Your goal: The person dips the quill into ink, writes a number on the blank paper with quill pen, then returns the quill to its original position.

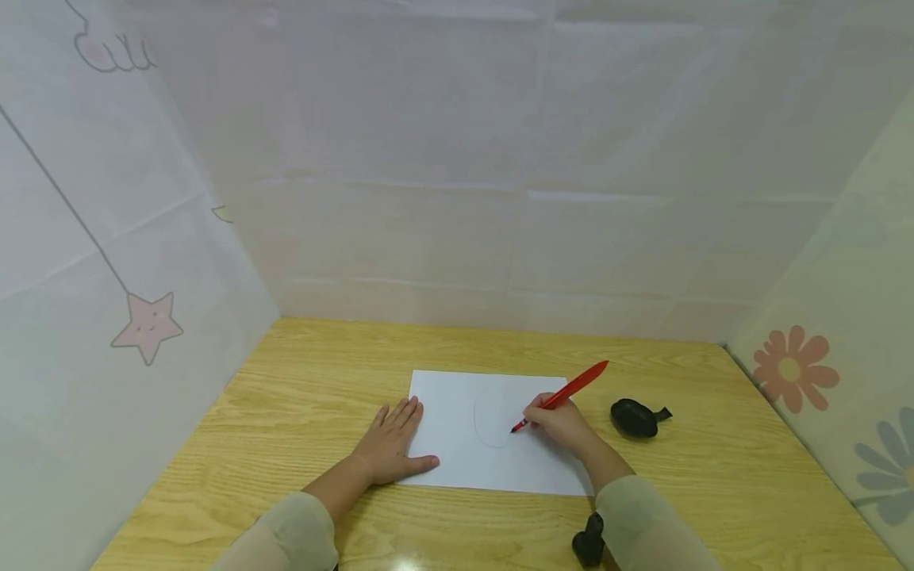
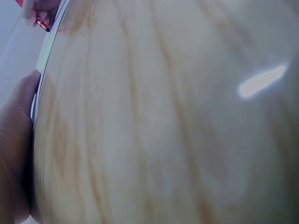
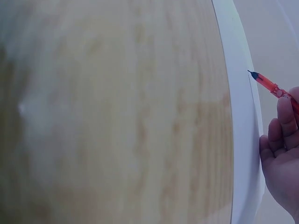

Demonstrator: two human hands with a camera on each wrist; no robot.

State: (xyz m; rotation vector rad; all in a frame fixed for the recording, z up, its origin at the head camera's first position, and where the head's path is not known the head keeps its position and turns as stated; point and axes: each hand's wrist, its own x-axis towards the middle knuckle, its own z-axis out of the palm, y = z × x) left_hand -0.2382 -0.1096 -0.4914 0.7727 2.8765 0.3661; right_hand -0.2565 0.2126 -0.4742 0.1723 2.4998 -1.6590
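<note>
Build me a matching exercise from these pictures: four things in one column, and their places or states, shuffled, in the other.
Things
1. Red pen
2. White paper
3. Left hand
4. Black oval object

Places and states
A. On the table, to the right of the sheet in the head view
B. Resting at the sheet's left edge
C. Held in the right hand
D. Marked with a thin curved line

Right pairs: 1-C, 2-D, 3-B, 4-A
</note>
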